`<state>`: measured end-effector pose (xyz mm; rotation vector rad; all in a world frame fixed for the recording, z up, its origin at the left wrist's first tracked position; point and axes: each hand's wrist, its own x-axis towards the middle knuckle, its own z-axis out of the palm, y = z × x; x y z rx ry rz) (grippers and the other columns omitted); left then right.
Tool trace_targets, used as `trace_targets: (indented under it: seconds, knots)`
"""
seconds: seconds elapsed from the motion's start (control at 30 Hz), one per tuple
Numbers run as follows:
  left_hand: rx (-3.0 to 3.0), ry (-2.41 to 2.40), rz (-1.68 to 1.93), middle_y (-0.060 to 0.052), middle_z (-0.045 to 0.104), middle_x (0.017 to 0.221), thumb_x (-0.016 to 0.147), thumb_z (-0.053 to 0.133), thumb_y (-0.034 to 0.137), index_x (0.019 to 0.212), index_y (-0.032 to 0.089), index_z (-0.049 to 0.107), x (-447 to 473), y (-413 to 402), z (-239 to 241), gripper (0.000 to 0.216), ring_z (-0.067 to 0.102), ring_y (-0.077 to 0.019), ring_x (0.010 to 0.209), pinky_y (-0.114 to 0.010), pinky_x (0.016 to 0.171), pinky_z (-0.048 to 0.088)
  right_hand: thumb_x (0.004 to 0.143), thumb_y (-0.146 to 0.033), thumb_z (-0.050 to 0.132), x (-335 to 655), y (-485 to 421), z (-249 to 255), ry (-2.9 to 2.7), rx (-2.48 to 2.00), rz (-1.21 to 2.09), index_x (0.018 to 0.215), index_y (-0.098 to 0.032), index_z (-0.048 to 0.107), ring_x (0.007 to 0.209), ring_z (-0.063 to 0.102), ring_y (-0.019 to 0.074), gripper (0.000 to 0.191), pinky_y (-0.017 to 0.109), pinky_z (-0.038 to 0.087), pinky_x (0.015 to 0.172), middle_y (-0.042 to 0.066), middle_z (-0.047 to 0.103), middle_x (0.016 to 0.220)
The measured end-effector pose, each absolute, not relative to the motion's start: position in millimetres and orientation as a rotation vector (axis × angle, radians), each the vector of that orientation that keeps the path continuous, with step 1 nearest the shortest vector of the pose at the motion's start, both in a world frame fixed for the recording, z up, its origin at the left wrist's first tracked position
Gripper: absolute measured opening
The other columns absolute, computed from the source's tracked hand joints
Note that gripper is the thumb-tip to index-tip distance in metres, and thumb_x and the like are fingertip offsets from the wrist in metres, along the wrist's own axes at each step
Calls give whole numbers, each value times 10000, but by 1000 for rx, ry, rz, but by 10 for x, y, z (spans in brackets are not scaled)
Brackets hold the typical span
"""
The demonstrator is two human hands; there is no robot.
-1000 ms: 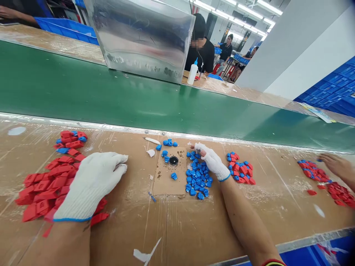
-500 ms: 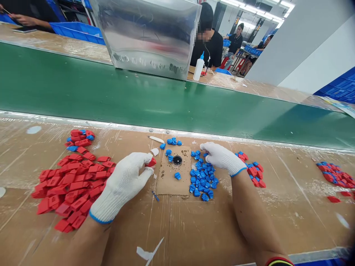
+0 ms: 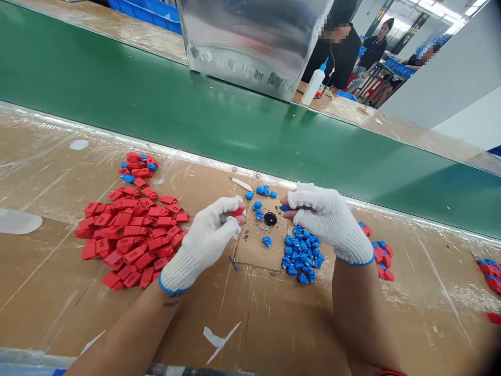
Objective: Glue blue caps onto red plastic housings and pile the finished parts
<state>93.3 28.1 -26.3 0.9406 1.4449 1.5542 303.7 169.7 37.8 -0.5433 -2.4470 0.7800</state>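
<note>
While a big heap of red plastic clips waits at nine o'clock on the taped cardboard surface, the gloved left hand pinches one red clip; the right hand pinches a small blue plastic insert, not yet joined. A smaller joined red-and-blue batch lies at three o'clock.

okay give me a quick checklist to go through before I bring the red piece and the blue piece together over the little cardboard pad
1. Red piece pinched in left hand: ok.
2. Blue piece at right hand fingertips: ok.
3. How each piece is turned: cannot tell, gloves hide most of both.
4. Cardboard pad lies between the hands: ok.
5. Black round cap and loose blue bits sit on the pad: not ok.
6. Red pile beside the left hand: ok.
</note>
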Motion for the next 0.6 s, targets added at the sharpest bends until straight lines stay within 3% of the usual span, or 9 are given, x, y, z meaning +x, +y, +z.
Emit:
trace_targets:
  seconds: [0.33,0.47,0.6]
  knots:
    - [650,1227,1630,-2,683,845,755,838,234,946,189,697,852,352,-297,242,598,-94,652,-217,571,520,886,-123,672,3140,1717,174,-2500,-488,904,801,-247,725,751,608,182,160,338,491,673,4,642,780]
    - [647,1256,1646,-1,687,856,774,823,227,962,187,709,843,352,-307,223,592,-89,659,-219,603,520,911,-169,705,3134,1726,140,-2550,-577,802,821,-248,736,785,624,199,124,353,509,712,13,660,794]
    - [683,1298,1641,-3,684,853,778,822,207,960,186,707,847,347,-305,216,591,-104,687,-233,625,520,930,-105,647,3122,1729,125,-2647,-520,716,802,-246,696,780,602,185,196,338,468,709,3,626,767]
